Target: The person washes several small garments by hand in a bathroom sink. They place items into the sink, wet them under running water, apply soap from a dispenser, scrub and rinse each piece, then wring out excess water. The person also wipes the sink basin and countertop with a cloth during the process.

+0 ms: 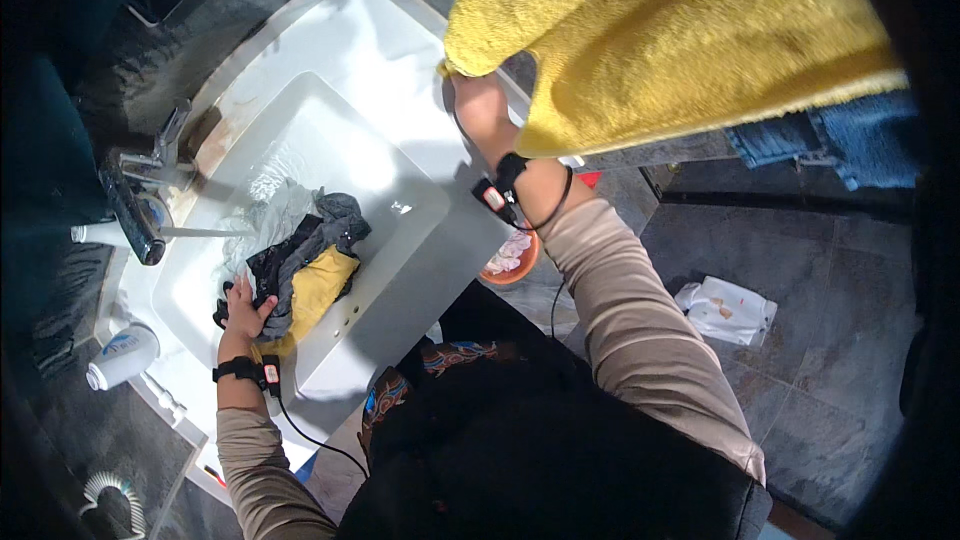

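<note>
My left hand (243, 312) rests on a heap of wet clothes in the white sink (410, 240), thumb and fingers apart. Dark grey cloth (335, 225) and a yellow cloth (318, 290) make up the heap, beside a pale, sheer-looking piece (275, 225). Water runs from the tap (135, 205) toward the clothes. At the far right rim of the sink, my right hand (482, 105) is closed at the lower edge of a large yellow towel (670, 40). That towel hides part of its fingers. Black wrist straps with small devices and cables sit on both wrists.
A white bottle (125, 355) lies at the sink's left edge. Blue denim cloth (865, 140) hangs at the right. On the tiled floor are an orange basin (515, 258) with pale cloth in it and a white plastic package (728, 308). A white corrugated hose (115, 490) shows at lower left.
</note>
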Action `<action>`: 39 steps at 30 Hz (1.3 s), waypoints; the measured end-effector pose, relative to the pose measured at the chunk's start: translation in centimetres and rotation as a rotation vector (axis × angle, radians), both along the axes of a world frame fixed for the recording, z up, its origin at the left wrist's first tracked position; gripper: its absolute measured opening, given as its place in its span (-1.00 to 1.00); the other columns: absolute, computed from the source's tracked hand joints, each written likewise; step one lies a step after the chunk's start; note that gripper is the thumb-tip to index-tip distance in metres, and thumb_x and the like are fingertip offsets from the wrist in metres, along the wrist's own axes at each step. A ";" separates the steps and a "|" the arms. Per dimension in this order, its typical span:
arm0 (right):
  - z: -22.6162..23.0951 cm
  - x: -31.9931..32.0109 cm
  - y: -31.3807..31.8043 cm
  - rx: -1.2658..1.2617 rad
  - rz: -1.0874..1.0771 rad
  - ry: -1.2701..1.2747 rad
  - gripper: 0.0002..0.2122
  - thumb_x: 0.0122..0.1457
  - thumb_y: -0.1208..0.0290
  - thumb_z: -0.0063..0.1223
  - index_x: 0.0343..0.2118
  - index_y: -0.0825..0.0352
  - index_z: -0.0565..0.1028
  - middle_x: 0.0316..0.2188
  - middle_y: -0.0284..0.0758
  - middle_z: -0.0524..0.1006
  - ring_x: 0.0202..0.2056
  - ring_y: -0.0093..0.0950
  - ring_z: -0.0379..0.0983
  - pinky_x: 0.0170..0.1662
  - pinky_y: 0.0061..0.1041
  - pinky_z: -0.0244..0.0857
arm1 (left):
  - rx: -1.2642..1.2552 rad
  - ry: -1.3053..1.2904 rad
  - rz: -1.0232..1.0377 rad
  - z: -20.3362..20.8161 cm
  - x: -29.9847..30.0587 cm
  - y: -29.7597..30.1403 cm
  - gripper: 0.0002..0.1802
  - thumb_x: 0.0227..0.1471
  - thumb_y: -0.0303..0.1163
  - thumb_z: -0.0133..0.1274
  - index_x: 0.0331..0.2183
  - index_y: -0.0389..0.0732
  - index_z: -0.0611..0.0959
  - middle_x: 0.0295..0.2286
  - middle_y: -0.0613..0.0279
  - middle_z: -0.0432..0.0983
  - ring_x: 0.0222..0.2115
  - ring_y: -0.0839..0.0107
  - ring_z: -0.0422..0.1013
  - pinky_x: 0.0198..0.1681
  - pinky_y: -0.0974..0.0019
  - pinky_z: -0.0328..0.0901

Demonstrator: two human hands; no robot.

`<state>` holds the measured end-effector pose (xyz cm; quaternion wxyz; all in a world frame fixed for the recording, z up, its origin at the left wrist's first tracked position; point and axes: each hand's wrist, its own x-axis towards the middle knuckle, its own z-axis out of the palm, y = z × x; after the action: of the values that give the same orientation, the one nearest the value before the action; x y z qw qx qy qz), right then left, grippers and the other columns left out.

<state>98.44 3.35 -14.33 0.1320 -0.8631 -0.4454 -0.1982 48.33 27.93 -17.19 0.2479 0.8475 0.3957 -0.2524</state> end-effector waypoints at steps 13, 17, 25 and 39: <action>4.4 -6.5 -16.5 -0.055 -0.344 0.011 -0.73 -0.11 0.55 0.00 -0.27 0.25 0.53 -0.19 -0.36 0.45 -0.23 -0.28 0.33 -0.16 -0.38 0.32 | 0.005 -0.033 -0.031 -2.1 -1.0 1.1 0.01 -0.09 0.12 0.12 0.22 -0.16 0.07 0.19 -0.16 -0.06 0.20 -0.04 -0.10 0.22 0.11 -0.07; 2.3 -4.4 -9.6 0.459 -0.348 0.291 -0.77 -0.04 0.52 -0.04 -0.27 0.31 0.52 -0.25 -0.31 0.47 -0.22 -0.26 0.34 -0.16 -0.33 0.31 | -0.040 -0.018 -0.010 -2.0 -1.1 1.4 0.05 -0.10 0.16 0.12 0.21 -0.25 0.06 0.19 -0.17 -0.09 0.21 -0.05 -0.11 0.23 0.13 -0.08; 4.0 -2.8 -6.9 0.152 -0.332 0.259 -0.81 -0.03 0.51 -0.07 -0.34 0.31 0.55 -0.23 -0.29 0.49 -0.24 -0.25 0.40 -0.13 -0.34 0.33 | -0.038 -0.097 -0.030 -3.3 -1.8 2.3 0.05 -0.13 0.12 0.16 0.19 -0.30 0.08 0.14 -0.27 -0.01 0.17 -0.12 -0.04 0.21 0.14 -0.04; 2.2 0.1 1.0 0.219 -0.289 0.031 -0.84 0.14 0.44 -0.07 -0.28 0.28 0.55 -0.25 -0.25 0.53 -0.25 -0.23 0.43 -0.10 -0.32 0.29 | -0.037 -0.002 0.046 -0.8 -0.5 0.3 0.04 -0.14 0.16 0.13 0.25 0.12 -0.04 0.25 0.03 -0.18 0.26 -0.02 -0.26 0.19 -0.25 -0.17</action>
<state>98.50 4.31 -12.10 0.2023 -0.9014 -0.2904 -0.2493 47.81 28.18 -17.96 0.2696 0.8336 0.4103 -0.2531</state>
